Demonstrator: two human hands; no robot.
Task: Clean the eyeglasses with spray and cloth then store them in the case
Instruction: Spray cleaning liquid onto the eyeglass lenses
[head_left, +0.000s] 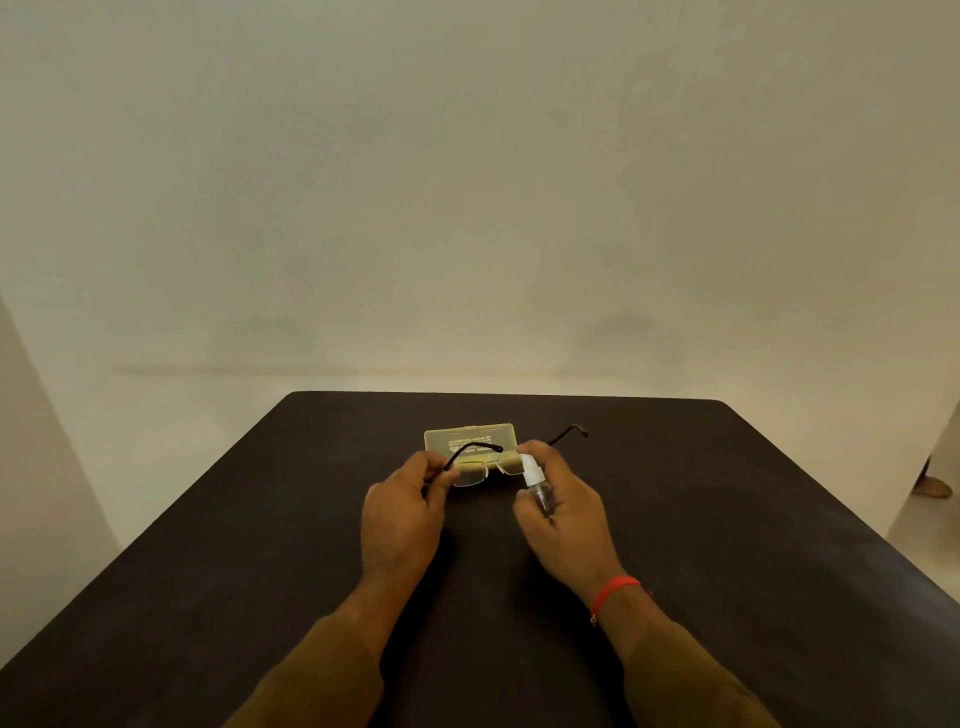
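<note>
Clear-lensed eyeglasses (470, 475) pinched at the temple by left hand (404, 512), above yellow case (470, 439); right hand (563, 512) wraps spray bottle (537, 483). Spraying step; next, press nozzle toward lenses. Cloth not visible.

The yellow case (470, 441) bears light printed lines and a small emblem, all too blurred to read
</note>
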